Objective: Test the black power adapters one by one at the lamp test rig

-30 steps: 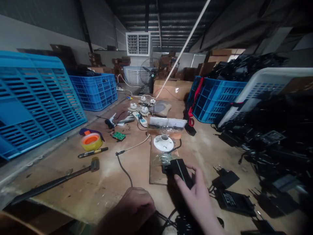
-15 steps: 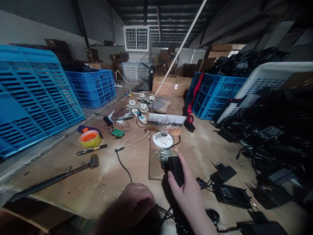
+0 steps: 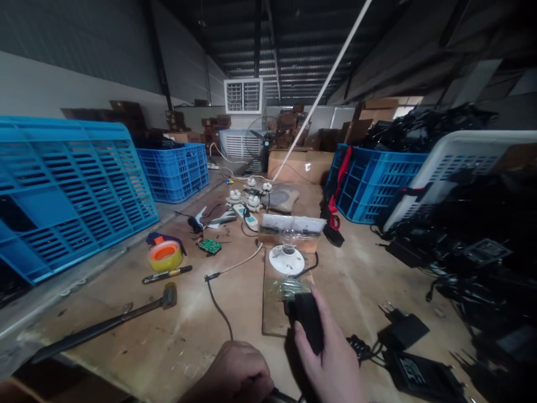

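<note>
Right hand (image 3: 331,364) around black power adapter (image 3: 307,320)

the right hand (image 3: 329,366) wraps around a black power adapter (image 3: 307,323) at the near end of a cardboard sheet (image 3: 274,313) on the workbench (image 3: 126,330). the left hand (image 3: 235,374) lies curled at the bench's near edge, a black cable (image 3: 285,396) running out beside it. just ahead of the adapter, a white ceramic lamp holder (image 3: 287,260) sits on a clear plastic bag (image 3: 289,288). to the left lie a roll of tape (image 3: 165,256), a marker (image 3: 166,274), a hammer (image 3: 169,296) and a green circuit board (image 3: 210,246). farther on is a white power strip (image 3: 245,217). blue plastic crates (image 3: 173,173) stand at the left, and a heap of black adapters (image 3: 470,224) lies at the right.
</note>
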Motion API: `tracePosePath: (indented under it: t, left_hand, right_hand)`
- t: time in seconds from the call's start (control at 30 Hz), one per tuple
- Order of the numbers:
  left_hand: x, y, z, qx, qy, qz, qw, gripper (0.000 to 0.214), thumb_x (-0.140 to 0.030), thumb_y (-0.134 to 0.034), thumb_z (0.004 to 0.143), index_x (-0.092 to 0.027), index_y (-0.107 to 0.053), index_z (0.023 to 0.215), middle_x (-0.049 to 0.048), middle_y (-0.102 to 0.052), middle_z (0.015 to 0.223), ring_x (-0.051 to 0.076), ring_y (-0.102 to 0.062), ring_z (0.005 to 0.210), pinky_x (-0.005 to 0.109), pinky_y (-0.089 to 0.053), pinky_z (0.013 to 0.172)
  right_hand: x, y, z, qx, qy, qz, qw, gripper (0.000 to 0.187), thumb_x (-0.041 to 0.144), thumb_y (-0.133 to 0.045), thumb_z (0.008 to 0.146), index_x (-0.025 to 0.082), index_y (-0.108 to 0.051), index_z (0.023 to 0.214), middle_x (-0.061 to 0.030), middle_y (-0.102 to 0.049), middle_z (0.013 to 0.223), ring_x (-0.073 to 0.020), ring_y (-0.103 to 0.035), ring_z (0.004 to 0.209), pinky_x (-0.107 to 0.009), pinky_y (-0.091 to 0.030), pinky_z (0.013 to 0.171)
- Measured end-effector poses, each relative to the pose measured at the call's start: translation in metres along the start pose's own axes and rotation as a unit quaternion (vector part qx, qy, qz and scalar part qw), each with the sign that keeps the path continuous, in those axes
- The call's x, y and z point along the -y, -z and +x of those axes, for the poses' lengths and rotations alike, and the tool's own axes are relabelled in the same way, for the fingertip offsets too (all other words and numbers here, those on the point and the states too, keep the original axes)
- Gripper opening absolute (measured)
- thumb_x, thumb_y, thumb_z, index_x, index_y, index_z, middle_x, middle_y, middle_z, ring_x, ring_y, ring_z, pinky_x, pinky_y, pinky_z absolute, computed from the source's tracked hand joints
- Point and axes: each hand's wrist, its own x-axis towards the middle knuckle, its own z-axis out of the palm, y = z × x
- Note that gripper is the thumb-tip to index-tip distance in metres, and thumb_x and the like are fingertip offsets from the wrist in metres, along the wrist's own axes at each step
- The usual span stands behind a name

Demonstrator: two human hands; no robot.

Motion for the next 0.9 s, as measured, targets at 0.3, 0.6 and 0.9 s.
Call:
tracePosePath:
  t: [0.3, 0.6, 0.9]
  left_hand:
    - [0.017, -0.012, 0.006, 0.014, -0.069, 0.012, 0.997, 0.058, -0.054, -0.019, 0.107, -0.021, -0.031, 0.061, -0.0041, -0.039, 0.051, 0.012, -0.037, 0.051, 0.029, -0.029, 0.054]
    - [0.029, -0.015, 0.007, -0.021, -0.090, -0.040, 0.995, 0.057, -0.061, -0.034, 0.106, -0.021, -0.063, 0.076, -0.0003, -0.067, 0.062, 0.011, -0.059, 0.055, 0.022, -0.039, 0.056]
    - [0.040, -0.024, 0.004, -0.010, -0.073, 0.018, 0.997, 0.072, -0.065, -0.017, 0.105, -0.021, -0.053, 0.061, -0.0017, -0.054, 0.048, 0.012, -0.050, 0.048, 0.026, -0.035, 0.053]
  right_hand:
    - [0.007, 0.001, -0.002, 0.009, -0.021, 0.011, 1.000, 0.062, 0.041, -0.044, 0.097, 0.028, -0.033, 0.157, -0.0100, -0.065, 0.137, -0.0321, -0.067, 0.117, -0.046, -0.059, 0.089]
    - [0.002, -0.005, -0.003, 0.003, -0.014, 0.004, 1.000, 0.062, 0.040, -0.040, 0.098, 0.026, -0.032, 0.158, -0.0114, -0.068, 0.130, -0.0336, -0.073, 0.102, -0.045, -0.061, 0.077]
    - [-0.006, -0.004, -0.001, 0.015, 0.020, -0.002, 1.000, 0.063, 0.040, -0.042, 0.099, 0.030, -0.027, 0.159, -0.0098, -0.060, 0.142, -0.0311, -0.069, 0.114, -0.041, -0.063, 0.078]
